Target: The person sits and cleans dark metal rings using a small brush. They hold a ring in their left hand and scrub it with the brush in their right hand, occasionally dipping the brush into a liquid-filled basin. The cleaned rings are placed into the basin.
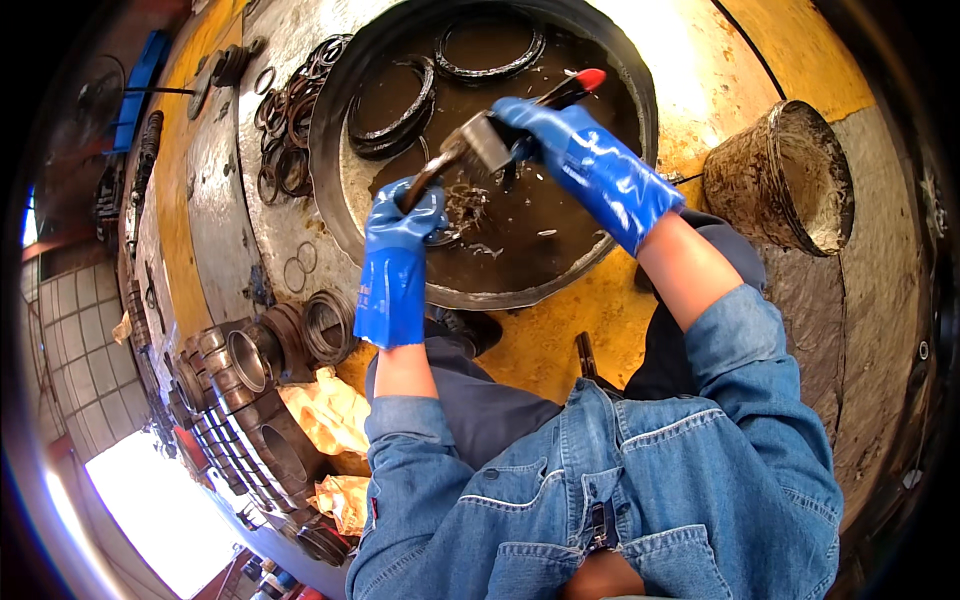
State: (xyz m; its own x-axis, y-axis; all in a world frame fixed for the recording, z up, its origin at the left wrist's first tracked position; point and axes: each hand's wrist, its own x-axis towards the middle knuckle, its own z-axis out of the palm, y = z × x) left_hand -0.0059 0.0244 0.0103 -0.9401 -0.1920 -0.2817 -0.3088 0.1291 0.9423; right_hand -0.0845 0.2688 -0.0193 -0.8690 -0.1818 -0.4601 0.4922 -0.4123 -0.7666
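Bordering the work space at the left, metal cylinders [225, 370] crowd the floor near the person, with orange crumpled wrapping [325, 410] just beside them, while a loose pile of dark rings [298, 115] lies farther off, close against the left side of a wide round basin [325, 130]. The basin's dark rim curves around both hands, and brown liquid [560, 230] opens out beneath them, leaving room toward the near right side; a strip of yellow floor [535, 345] separates the near rim from the person's legs, and a crusted bucket [735, 175] bounds the space at the right, apart from the rim. The left hand [405, 215], in a blue glove, is curled closed around a brown curved piece [425, 185] above the left part of the liquid. The right hand [550, 130], gloved alike, grips a brush [485, 145] over the middle, its working end up against the piece. The curved piece looks dark and wet, partly hidden by fingers and blurred, so its full shape cannot be told. The brush has a broad metal band and a dark handle with a red tip pointing far and right.
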